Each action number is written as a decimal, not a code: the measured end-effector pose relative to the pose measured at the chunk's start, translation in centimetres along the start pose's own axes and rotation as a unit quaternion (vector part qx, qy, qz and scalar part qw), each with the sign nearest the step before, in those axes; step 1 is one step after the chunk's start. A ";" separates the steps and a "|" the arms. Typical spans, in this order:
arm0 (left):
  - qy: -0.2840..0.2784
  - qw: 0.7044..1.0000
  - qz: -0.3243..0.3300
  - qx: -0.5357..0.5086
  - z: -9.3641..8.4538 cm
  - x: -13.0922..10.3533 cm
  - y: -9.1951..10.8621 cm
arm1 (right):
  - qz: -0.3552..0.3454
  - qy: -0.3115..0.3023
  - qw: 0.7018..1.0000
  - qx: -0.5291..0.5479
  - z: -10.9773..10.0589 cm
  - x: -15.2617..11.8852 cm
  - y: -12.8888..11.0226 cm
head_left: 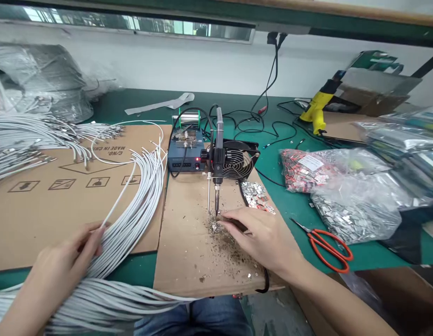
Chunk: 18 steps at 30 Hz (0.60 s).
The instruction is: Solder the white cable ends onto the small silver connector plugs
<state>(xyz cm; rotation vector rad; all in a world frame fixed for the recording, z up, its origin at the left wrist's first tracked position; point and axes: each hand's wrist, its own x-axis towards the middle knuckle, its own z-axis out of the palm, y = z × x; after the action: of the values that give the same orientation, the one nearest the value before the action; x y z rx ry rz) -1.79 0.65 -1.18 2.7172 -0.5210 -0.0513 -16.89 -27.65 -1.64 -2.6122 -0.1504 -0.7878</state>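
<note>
My left hand (71, 254) pinches a single white cable (121, 196) between thumb and fingers, just over the curved bundle of white cables (142, 200). My right hand (260, 233) is closed in a pinch right by the tip of the soldering iron (217, 186). What its fingers hold is too small and shadowed to make out. The iron points straight down on a stand, with a thin metal tube (209, 196) beside it. Under the tip, solder bits and dark residue lie on the cardboard sheet (181, 252).
Behind the iron stand a blue soldering unit (184, 156), a solder spool (187, 117) and a fan (237, 161). Loose metal connectors (254, 193) lie right of it. Orange-handled scissors (330, 249), bagged parts (352, 207) and a yellow tool (317, 109) are at right; more cables (125, 303) lie in front.
</note>
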 end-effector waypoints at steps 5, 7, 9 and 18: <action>-0.054 0.998 -0.010 -0.005 0.2 0.6 -1.4 | -0.019 -0.023 0.999 -0.016 -0.1 -0.1 -0.1; -0.044 0.999 -0.012 -0.001 0.2 0.5 -1.2 | -0.021 -0.020 0.999 -0.020 -0.3 0.1 -0.2; -0.027 1.000 -0.012 0.003 0.2 0.3 -0.8 | -0.028 -0.025 0.999 -0.035 -0.5 0.3 -0.3; 0.020 0.999 -0.001 -0.027 0.4 -0.1 -0.2 | -0.020 -0.061 0.996 -0.060 -0.5 0.4 -0.6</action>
<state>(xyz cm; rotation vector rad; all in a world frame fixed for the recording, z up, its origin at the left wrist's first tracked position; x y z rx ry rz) -1.86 0.77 -1.62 2.6594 -0.4991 -0.0120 -16.93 -27.32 -0.81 -2.7793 -0.1956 -0.6705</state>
